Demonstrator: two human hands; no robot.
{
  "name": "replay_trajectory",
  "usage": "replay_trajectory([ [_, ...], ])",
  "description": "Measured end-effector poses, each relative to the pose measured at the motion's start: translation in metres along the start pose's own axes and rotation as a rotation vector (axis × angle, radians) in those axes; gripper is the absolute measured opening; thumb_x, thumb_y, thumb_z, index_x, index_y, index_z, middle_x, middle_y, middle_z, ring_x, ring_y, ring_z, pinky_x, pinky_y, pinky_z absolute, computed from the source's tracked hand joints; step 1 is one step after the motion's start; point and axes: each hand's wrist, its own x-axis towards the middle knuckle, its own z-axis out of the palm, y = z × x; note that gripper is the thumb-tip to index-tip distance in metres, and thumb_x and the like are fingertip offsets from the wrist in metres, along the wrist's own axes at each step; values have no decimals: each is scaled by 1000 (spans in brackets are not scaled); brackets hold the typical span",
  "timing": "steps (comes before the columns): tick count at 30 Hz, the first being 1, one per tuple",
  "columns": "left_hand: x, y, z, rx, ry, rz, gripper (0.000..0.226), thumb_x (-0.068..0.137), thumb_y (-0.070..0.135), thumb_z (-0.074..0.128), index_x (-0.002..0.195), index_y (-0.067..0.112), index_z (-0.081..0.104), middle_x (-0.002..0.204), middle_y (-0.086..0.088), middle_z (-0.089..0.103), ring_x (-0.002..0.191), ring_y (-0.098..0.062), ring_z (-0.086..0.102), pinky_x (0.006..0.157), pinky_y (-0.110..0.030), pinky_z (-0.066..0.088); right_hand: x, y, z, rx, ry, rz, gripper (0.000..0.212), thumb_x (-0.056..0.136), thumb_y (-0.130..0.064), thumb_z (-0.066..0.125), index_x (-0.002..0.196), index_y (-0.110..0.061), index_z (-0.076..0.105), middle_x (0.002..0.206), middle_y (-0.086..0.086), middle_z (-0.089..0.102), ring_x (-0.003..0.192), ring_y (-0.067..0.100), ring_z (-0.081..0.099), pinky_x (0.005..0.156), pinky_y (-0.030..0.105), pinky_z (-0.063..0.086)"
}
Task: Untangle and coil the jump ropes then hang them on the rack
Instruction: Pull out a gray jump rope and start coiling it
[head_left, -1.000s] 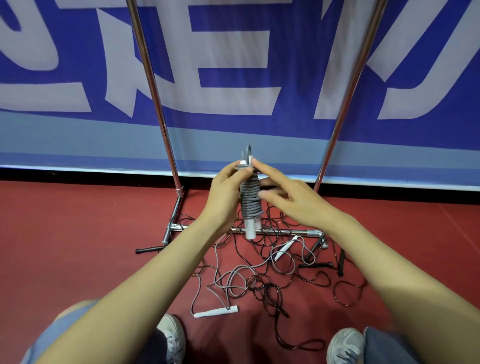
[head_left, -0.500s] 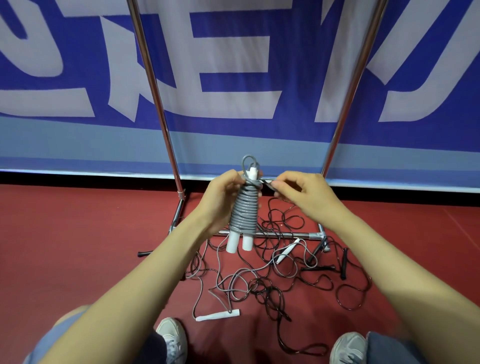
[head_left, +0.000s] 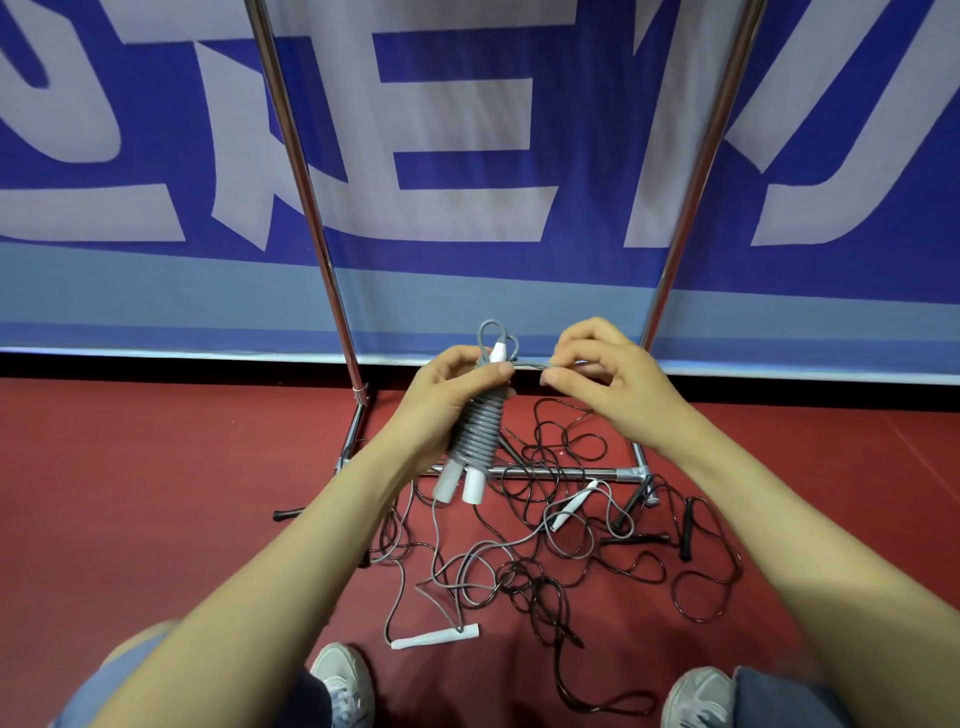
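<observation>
The grey jump rope (head_left: 479, 434), wound round its two white handles, sits tilted mid-scene, with the left hand (head_left: 441, 400) curled round it and the right hand (head_left: 608, 382) pinching its loose end. It seems nearly coiled. Tangled black and grey ropes (head_left: 524, 577) on the red floor (head_left: 156, 493) are left to do, and the chrome tube rack (head_left: 310, 208) is cut off at the top.

Left hand (head_left: 441, 400) grips a coiled grey rope (head_left: 480, 423), wound tight round its two white handles (head_left: 462, 483), tilted, held above the floor. Right hand (head_left: 618, 384) pinches the rope's free end, drawn taut from the coil's top. Below, on red floor (head_left: 156, 493), a tangle of black ropes (head_left: 571, 545) and another grey rope (head_left: 467, 571) lies across the rack (head_left: 311, 234) base, before a blue banner (head_left: 467, 156)
</observation>
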Motion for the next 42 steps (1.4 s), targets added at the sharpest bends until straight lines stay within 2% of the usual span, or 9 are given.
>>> replay_trajectory([
  [4,-1,1,-3,100,-108,39,41,76,24,70,114,8,67,107,-8,69,96,-14,64,85,-22,49,-5,-4,-5,195,-187,-35,11,90,-1,62,92,-11,67,123,-5,59,112,0,58,92,13,42],
  [8,-3,5,1,-92,-64,24,48,78,10,66,125,3,54,95,-8,70,84,-18,69,72,-21,53,-5,-7,-12,369,-184,-30,20,89,-10,55,104,-15,68,123,-10,67,126,8,54,104,19,39],
  [11,-3,6,2,-147,-49,39,43,76,12,66,116,9,52,89,-8,72,79,-22,70,65,-23,53,-4,-7,-17,359,-129,26,23,91,-9,60,106,-22,69,117,-13,69,122,4,56,107,21,39],
  [15,-6,10,4,-110,-59,85,37,74,17,67,107,15,52,91,-15,69,83,-30,62,64,-28,50,-2,-7,-18,255,-27,92,19,81,-4,70,91,-19,73,89,-14,75,92,-2,66,88,14,47],
  [19,-7,10,4,-39,-131,130,41,82,15,68,118,25,51,93,-22,68,79,-28,62,65,-29,48,-2,-6,-16,214,86,146,30,69,-20,84,85,-29,59,86,-1,76,90,24,70,92,40,50],
  [21,-8,8,3,-14,-157,123,39,83,20,68,119,31,59,97,-25,66,88,-34,57,71,-33,45,-3,-5,-14,100,133,147,31,70,-27,83,83,-33,55,83,-5,75,91,24,69,96,47,48],
  [27,-10,4,9,21,-168,80,40,79,23,65,119,20,62,106,-19,67,96,-33,61,82,-33,47,-5,-9,-11,-107,154,79,19,75,-21,81,75,-32,66,77,-17,72,82,2,68,88,39,53],
  [36,-10,12,1,76,-279,49,39,81,20,61,120,18,62,109,-8,69,95,-22,65,83,-26,51,-10,-12,-8,-182,174,-5,14,76,-19,80,79,-21,67,76,-18,70,82,-1,65,82,24,50],
  [42,-11,17,-3,232,-339,84,37,87,12,60,124,15,60,119,-4,67,103,-17,64,90,-23,49,-9,-14,-4,-145,143,52,29,77,-17,79,103,-23,66,74,-15,72,76,2,67,78,16,49],
])
